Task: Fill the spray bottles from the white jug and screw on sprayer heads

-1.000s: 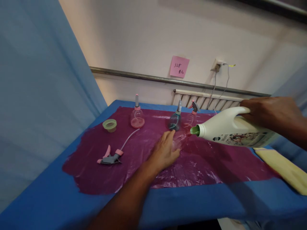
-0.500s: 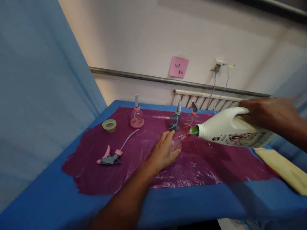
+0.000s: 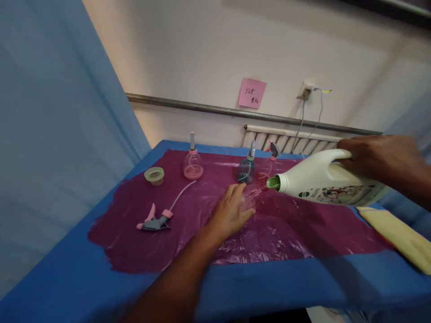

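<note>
My left hand (image 3: 230,210) is wrapped round a clear spray bottle (image 3: 249,199), which leans with its neck toward the right. In my right hand (image 3: 377,154) is the handle of a cream detergent jug (image 3: 332,179), tipped so its green spout (image 3: 273,182) meets or nearly meets the bottle's mouth; I cannot tell whether they touch. Whether liquid is flowing is too unclear to see. A grey and pink spray head (image 3: 155,221) with its tube lies to the left of my left hand.
Behind my hands stand a pink-liquid spray bottle (image 3: 193,170), a teal one (image 3: 245,170) and a clear one (image 3: 267,167). A small green-rimmed tub (image 3: 154,175) is at left. A yellow folded cloth (image 3: 397,233) lies at right. Purple plastic sheeting (image 3: 134,251) covers the blue table (image 3: 252,287).
Almost nothing differs. Both hands keep their hold on the bottle and the tilted jug, and the view has shifted very slightly.
</note>
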A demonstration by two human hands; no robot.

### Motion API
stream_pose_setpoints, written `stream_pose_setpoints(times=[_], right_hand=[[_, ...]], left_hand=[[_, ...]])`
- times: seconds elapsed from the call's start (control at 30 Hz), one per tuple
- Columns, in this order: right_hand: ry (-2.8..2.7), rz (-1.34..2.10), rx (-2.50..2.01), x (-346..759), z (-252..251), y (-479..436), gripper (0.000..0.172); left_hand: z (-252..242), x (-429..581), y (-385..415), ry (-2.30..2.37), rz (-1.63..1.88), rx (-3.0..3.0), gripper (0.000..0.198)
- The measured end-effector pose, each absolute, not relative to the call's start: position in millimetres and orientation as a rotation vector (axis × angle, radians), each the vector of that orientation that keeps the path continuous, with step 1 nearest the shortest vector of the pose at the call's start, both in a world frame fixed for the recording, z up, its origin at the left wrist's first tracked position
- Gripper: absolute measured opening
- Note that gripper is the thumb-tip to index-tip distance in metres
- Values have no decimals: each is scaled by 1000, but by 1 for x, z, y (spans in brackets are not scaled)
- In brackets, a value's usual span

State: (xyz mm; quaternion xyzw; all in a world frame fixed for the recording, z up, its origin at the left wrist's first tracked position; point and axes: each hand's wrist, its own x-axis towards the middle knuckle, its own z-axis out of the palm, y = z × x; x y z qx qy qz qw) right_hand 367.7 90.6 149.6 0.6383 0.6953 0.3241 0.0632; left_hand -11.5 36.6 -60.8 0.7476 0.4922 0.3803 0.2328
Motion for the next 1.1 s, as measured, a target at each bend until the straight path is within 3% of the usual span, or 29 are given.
stream_pose_setpoints(times=[0.37, 0.63, 0.77, 1.1], right_hand=[[2044, 869, 2013, 366, 142, 89, 25], [2153, 630, 2211, 375, 96, 97, 36], [2197, 514, 2378, 383, 76, 107, 33], [2310, -300, 3261, 383, 44, 111, 39]], left_hand=[[-57, -11, 36, 1368, 1035, 2028, 80], [-52, -16, 35, 1410, 1010, 1979, 77], [-47, -19, 35, 1449, 968, 1956, 82], [-42, -19, 33, 1515, 905, 1932, 88]])
